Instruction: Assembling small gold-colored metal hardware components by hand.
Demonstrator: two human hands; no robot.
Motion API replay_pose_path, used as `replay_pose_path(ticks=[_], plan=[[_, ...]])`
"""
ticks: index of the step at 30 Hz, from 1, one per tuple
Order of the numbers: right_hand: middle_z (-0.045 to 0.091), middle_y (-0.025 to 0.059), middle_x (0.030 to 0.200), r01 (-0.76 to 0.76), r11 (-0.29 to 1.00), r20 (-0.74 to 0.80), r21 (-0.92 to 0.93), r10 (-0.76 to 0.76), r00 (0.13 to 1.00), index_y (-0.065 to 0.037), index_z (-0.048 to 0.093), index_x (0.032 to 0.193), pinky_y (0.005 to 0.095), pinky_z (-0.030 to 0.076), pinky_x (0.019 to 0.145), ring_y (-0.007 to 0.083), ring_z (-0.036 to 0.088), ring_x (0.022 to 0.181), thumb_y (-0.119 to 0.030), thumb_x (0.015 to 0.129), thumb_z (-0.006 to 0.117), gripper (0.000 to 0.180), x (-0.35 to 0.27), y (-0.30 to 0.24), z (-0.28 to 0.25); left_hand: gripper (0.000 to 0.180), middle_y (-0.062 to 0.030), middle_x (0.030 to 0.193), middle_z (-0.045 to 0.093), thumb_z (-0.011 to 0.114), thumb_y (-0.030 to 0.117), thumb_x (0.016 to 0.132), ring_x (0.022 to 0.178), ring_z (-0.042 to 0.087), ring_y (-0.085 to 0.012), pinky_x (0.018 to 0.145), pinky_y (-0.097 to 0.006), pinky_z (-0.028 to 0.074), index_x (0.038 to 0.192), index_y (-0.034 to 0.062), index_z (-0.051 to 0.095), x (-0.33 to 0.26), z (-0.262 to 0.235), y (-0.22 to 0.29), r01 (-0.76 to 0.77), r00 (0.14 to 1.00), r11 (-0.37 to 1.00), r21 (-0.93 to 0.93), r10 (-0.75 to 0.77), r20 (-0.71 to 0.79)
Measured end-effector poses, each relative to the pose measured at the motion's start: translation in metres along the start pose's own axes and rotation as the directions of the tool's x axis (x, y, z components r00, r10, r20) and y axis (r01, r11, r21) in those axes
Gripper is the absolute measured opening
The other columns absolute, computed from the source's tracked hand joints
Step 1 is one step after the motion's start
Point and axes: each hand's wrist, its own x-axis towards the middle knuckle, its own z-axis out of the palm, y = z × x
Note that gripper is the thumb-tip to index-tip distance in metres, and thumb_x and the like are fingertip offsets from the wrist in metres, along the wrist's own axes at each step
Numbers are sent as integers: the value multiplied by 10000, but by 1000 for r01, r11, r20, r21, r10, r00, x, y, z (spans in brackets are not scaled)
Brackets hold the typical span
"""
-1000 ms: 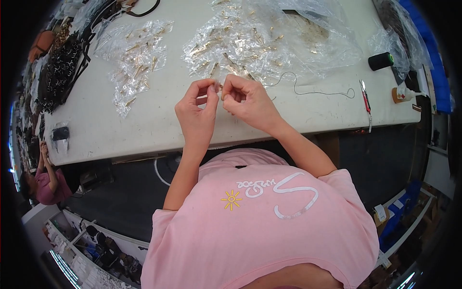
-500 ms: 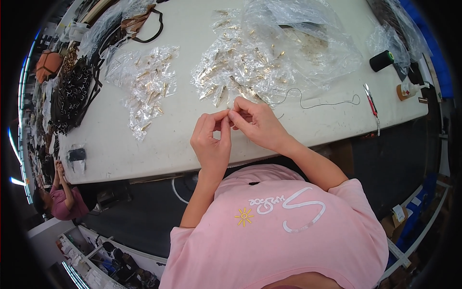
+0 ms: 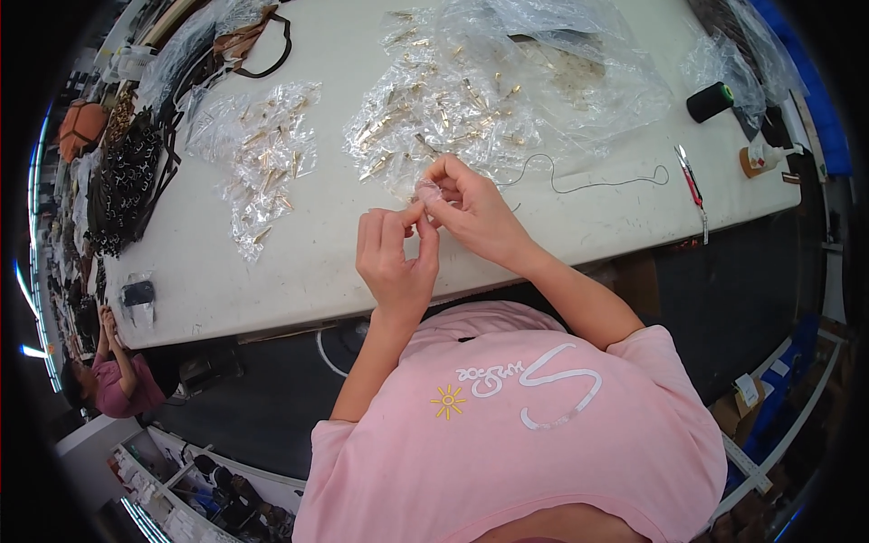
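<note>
Over the near edge of the white table, both my hands are brought together, fingertips meeting. A small clear plastic bag [image 3: 428, 191] shows at the fingertips of my right hand [image 3: 475, 213], pinched between thumb and fingers. My left hand [image 3: 396, 258] is also closed in a pinch just below it; what lies between its fingertips is too small to make out. Just beyond is a pile of small clear bags [image 3: 444, 109] with gold-coloured metal pieces inside. A second, smaller spread of such bags [image 3: 262, 163] lies to the left. A thin dark thread [image 3: 597, 188] runs rightward on the table.
Red-handled snips [image 3: 693, 192], a black thread spool [image 3: 710, 102] and a small amber bottle [image 3: 760, 160] are at the right. Large clear plastic sheeting [image 3: 588, 81] covers the back. Dark straps [image 3: 136, 181] heap at the left, near another person [image 3: 127, 376].
My right hand has risen slightly away from the left, and clear plastic now shows at its fingertips. The left hand stays pinched nearby. The whole view has shifted a little.
</note>
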Motion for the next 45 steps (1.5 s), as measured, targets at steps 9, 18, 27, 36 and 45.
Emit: replay_pose_path(ticks=[9, 18, 27, 36, 45], plan=[[650, 50, 837, -283, 912, 175, 297, 240, 955, -11, 556, 1100, 274, 564, 650, 121, 668, 749, -96, 980, 567, 148, 2, -19, -34, 244, -80, 1053, 645, 654, 150, 940, 916, 610, -128, 798, -265, 483, 1120, -6, 599, 6, -14, -6, 683, 657, 245, -688, -617, 433], [640, 33, 775, -102, 990, -112, 101, 113, 987, -8, 583, 1058, 241, 530, 612, 93, 644, 681, -91, 954, 588, 134, -22, -20, -1, 197, -114, 960, 707, 645, 171, 955, 791, 693, -154, 657, -239, 544, 1054, 0, 635, 0, -14, -28, 700, 599, 166, -695, -666, 444], [680, 38, 889, -144, 988, 21, -60, 145, 989, -12, 656, 1000, 250, 504, 634, 84, 627, 725, -118, 929, 638, 129, -23, -13, 3, 206, -115, 951, 704, 629, 152, 963, 775, 689, -153, 640, -248, 557, 1074, -22, 633, 2, -14, -16, 602, 760, 451, -659, -578, 298], [700, 32, 990, -130, 981, 90, 144, 118, 989, -6, 698, 1054, 267, 544, 757, 106, 644, 932, -84, 928, 625, 165, -15, -12, -3, 148, -109, 934, 698, 640, 104, 945, 777, 668, -133, 720, -247, 542, 1027, -18, 651, -2, -21, -31, 683, 697, 364, -633, -582, 418], [737, 87, 916, -4, 984, 139, -178, 30, 990, 6, 729, 1010, 263, 547, 755, 129, 691, 815, -82, 890, 675, 157, -10, -16, -9, 112, -107, 897, 699, 644, 94, 939, 760, 663, -129, 692, -250, 540, 975, -12, 644, 1, -33, -38, 722, 691, 406, -561, -475, 545]])
